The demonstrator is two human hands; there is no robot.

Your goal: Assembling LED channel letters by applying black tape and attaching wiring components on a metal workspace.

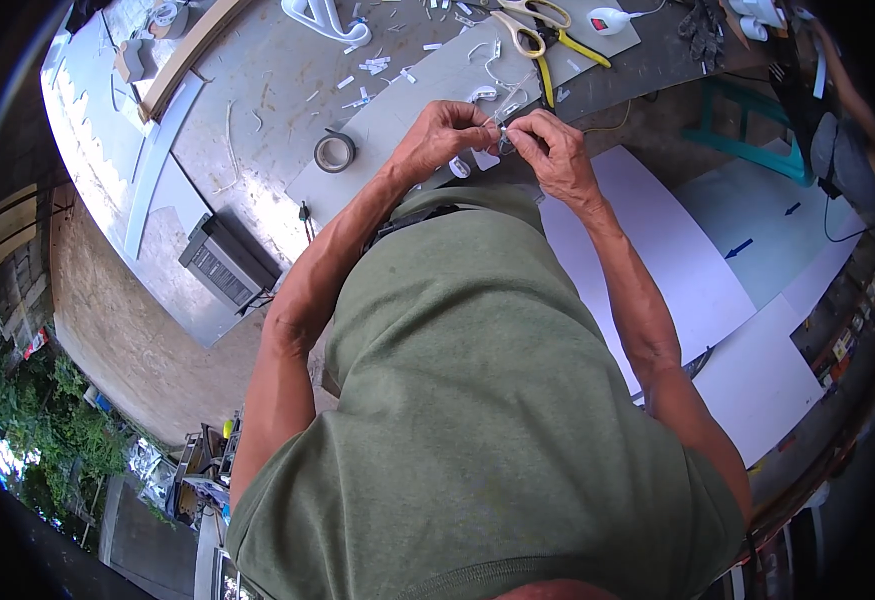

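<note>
Both my hands meet at the edge of the worktable, just above my waist. My left hand (439, 142) is closed, its thumb and fingers pinching thin wire. Opposite it, my right hand (557, 155) pinches the same wire between thumb and forefinger, the fingertips almost touching the left ones. Small white modules, which look like LED modules (482, 94), hang on the wire around my fingers; another white module (460, 168) dangles below my left hand. The exact joint between my fingertips is too small to make out.
Beyond my hands lie cream-handled scissors (524, 40), yellow-handled cutters (545, 82) and a white bottle (609, 20). A tape roll (335, 152) and a grey metal box (225, 262) are on the left. White sheets (647, 240) and a teal stool (747, 145) stand at right.
</note>
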